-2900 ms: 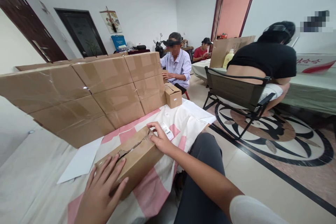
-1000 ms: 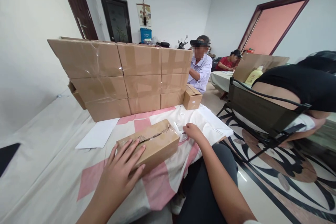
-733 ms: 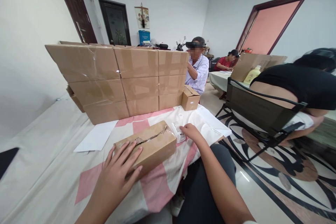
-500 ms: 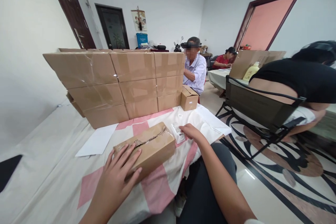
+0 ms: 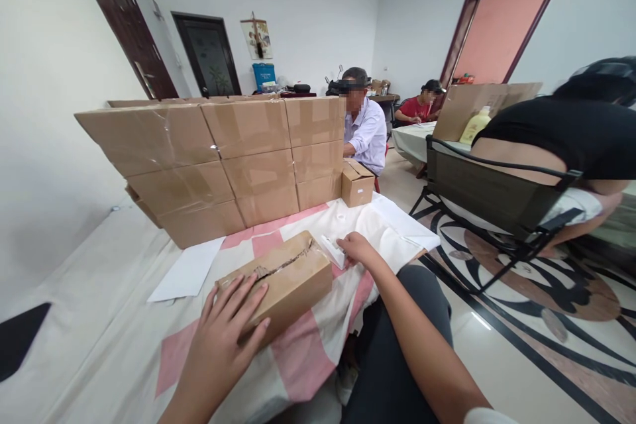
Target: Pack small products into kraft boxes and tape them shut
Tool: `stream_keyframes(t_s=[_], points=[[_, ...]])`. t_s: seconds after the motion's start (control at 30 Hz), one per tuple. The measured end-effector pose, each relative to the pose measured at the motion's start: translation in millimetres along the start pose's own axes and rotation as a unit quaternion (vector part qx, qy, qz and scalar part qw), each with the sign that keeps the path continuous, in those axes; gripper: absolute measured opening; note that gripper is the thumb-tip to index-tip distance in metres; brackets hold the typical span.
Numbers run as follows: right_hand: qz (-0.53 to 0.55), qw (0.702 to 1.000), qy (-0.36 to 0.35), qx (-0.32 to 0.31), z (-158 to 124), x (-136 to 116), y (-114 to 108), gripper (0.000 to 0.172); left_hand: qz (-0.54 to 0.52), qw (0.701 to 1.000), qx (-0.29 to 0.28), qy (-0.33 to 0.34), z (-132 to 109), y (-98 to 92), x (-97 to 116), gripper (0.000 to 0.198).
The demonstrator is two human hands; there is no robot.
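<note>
A long cardboard box point(image 5: 298, 278) with a torn, taped top seam lies on the cloth-covered table in front of me. My left hand point(image 5: 231, 321) rests on its left end, fingers spread over the top and thumb on the near side. Just right of the box, my right hand point(image 5: 356, 249) has its fingers closed on a small white plastic item point(image 5: 332, 252), which is tilted close to the box's right end. The item's exact shape is hard to make out.
Stacked cartons point(image 5: 258, 172) form a wall behind the box, with a small carton point(image 5: 356, 184) at their right. White paper point(image 5: 186, 271) lies left, a dark flat object point(image 5: 22, 338) farther left. A person point(image 5: 365, 126) sits behind the cartons; another point(image 5: 561, 139) sits at right.
My right hand has tilted the white item, which now shows a narrower side. My left hand stays on the box. The camera view has shifted slightly.
</note>
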State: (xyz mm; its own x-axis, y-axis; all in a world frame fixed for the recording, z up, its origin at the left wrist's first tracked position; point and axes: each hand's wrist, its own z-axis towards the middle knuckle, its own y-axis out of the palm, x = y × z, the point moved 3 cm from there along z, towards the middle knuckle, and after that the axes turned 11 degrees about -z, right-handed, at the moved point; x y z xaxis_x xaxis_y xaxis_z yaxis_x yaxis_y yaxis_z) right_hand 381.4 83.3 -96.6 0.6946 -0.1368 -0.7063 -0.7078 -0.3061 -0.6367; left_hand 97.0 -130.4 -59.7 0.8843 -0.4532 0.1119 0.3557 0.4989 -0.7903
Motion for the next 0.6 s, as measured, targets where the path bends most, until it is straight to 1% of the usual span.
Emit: stream_keyframes(t_s=[0.17, 0.43, 0.6], points=[[0.021, 0.999, -0.009, 0.028, 10.0, 5.3, 3.6, 0.027, -0.001, 1.000, -0.003, 0.001, -0.8, 1.6, -0.8, 0.052], [0.082, 0.997, 0.006, -0.001, 5.9, 0.9, 1.6, 0.016, 0.002, 1.000, -0.001, 0.013, -0.4, 1.1, -2.7, 0.049], [0.106, 0.994, 0.002, -0.012, 1.5, -0.4, -1.4, 0.015, 0.000, 1.000, -0.010, 0.011, -0.7, -1.0, -2.3, 0.049]])
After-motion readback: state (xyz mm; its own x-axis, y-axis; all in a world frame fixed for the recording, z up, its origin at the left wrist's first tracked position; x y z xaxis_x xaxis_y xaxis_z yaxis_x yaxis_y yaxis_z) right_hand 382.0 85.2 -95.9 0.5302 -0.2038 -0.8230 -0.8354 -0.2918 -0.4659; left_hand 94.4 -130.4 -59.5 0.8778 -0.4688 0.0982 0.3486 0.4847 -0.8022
